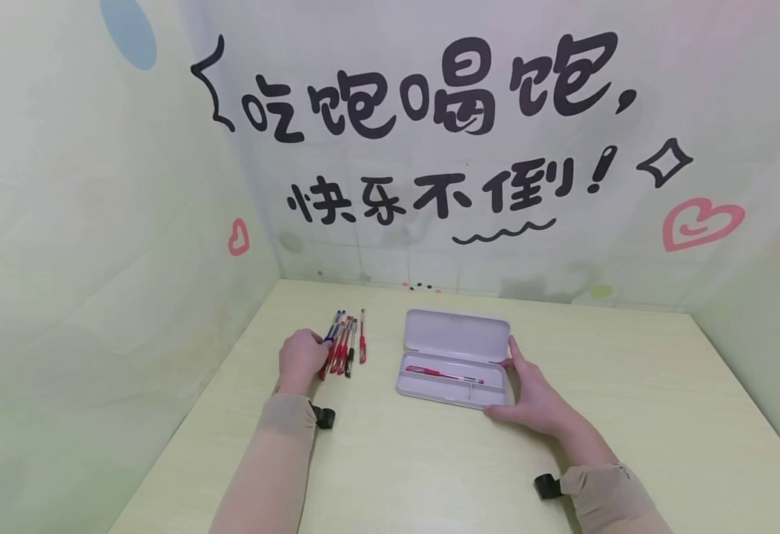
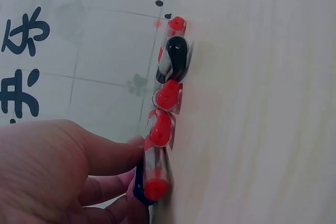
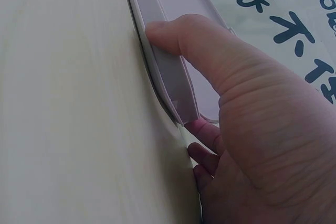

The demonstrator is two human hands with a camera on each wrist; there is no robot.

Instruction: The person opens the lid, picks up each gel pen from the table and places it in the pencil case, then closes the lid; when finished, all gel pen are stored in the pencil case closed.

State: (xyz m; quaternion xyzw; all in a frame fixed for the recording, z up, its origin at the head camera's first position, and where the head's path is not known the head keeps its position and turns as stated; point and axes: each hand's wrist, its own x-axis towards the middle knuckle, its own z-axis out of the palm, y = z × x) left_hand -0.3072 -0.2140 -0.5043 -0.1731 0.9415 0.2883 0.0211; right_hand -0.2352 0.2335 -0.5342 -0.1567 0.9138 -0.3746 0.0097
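Observation:
My left hand [image 1: 303, 356] is at the left side of a row of gel pens, its thumb and fingers pinching a blue pen [image 2: 139, 184]. Beside it lie several red pens [image 2: 161, 129] and a black pen [image 2: 177, 56], side by side on the table. One red pen [image 1: 362, 343] lies slightly apart on the right. A pale lilac pencil case [image 1: 457, 334] stands open, its lid tilted back. Inside, a red pen [image 1: 430, 371] lies in the long rear compartment. My right hand [image 1: 533, 397] grips the case's right end, thumb at the front wall [image 3: 168, 69], fingers behind.
The light wooden table [image 1: 390, 467] meets a printed cloth backdrop [image 1: 377, 259] at the back, with more cloth on both sides. A black wrist strap piece [image 1: 324, 417] sits at the left cuff, another [image 1: 548, 486] at the right cuff.

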